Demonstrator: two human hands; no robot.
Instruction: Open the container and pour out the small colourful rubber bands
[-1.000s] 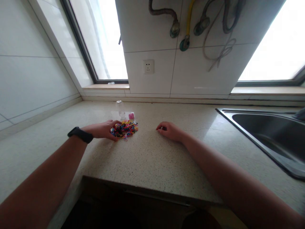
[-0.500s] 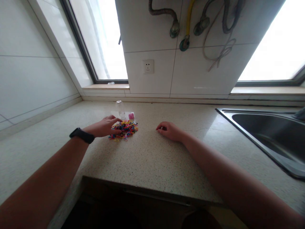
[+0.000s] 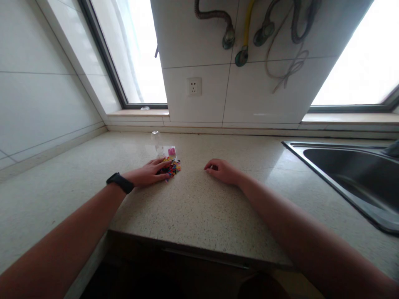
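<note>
A pile of small multicoloured bands [image 3: 173, 167], most likely little rubber hair ties, lies on the speckled counter [image 3: 199, 207]. My left hand [image 3: 151, 172], with a black watch on its wrist, rests flat over the near left part of the pile, fingers spread, hiding many of the pieces. Behind the pile stands a clear rounded jar [image 3: 157, 143], and beside it is a small pink object [image 3: 171, 151]. To the right, apart from the pile, my right hand [image 3: 222, 171] rests on the counter with thumb and fingers curled together. Whether its fingertips hold anything is too small to tell.
A steel sink [image 3: 330, 195] is set into the counter on the right. The tiled wall behind carries a socket [image 3: 194, 87], hoses and valves [image 3: 241, 57]. Windows stand on both sides. The counter's front edge [image 3: 199, 248] runs close below my arms.
My left hand has moved right and flattened onto the pile, covering more of the bands. My right hand has stayed in place.
</note>
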